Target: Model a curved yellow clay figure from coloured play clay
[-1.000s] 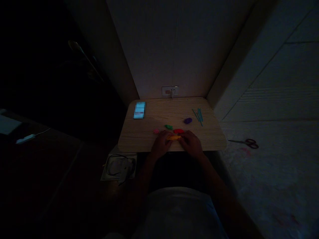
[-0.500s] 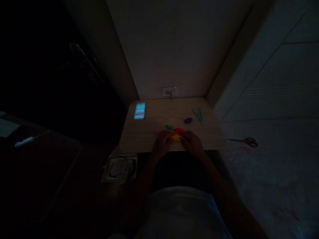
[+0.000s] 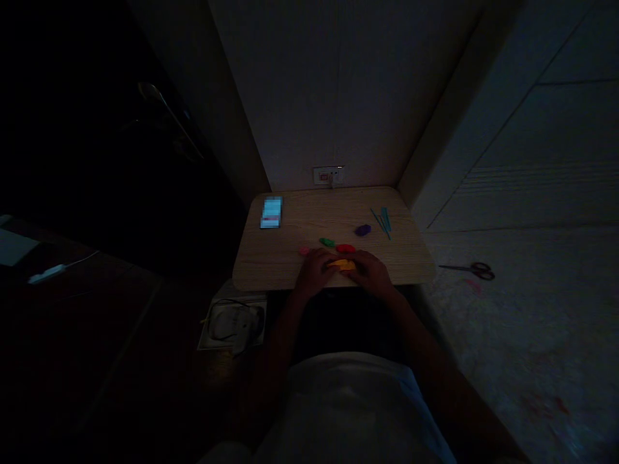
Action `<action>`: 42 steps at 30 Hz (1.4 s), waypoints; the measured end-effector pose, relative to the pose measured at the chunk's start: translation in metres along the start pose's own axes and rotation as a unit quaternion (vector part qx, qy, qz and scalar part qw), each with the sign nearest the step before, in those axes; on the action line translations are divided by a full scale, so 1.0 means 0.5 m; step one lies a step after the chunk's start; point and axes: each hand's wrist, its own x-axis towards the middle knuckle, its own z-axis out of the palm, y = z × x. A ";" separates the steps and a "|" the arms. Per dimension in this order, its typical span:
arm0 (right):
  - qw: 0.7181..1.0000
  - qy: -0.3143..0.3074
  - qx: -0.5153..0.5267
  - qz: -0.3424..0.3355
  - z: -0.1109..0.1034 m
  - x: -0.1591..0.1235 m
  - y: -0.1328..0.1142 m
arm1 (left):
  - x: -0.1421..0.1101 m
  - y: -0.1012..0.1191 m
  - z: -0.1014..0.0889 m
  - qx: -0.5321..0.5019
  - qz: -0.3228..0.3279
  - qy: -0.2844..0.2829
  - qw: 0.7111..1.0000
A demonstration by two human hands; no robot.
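Note:
In dim light, my left hand and my right hand meet at the near edge of a small wooden table. Both are closed around a yellow-orange lump of clay held between them. Just beyond the hands lie a red clay piece, a green piece and a small pink piece. A purple lump sits farther back to the right.
A lit phone lies at the table's back left; thin teal tools lie at the back right. A wall socket is behind the table. Scissors lie on the floor to the right, a white pad with a cable to the left.
The yellow-orange clay shows more between my hands, which stay together at the table's near edge. The camera has shifted slightly.

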 end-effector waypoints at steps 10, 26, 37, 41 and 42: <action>0.999 0.011 0.013 0.030 0.002 0.004 0.004 | 0.000 -0.005 0.001 -0.006 -0.032 0.009 0.999; 0.994 0.055 0.044 0.082 0.004 0.008 0.010 | 0.003 0.006 -0.001 -0.045 -0.061 0.016 0.997; 0.992 0.055 0.073 0.091 -0.009 0.005 -0.004 | -0.001 0.001 -0.004 -0.050 -0.067 0.038 0.996; 0.989 0.062 0.091 0.101 -0.003 0.002 -0.001 | 0.000 0.003 -0.001 -0.026 -0.044 0.032 0.998; 0.990 0.062 0.084 0.095 -0.003 0.001 0.001 | 0.000 0.003 -0.001 -0.026 -0.040 0.033 0.998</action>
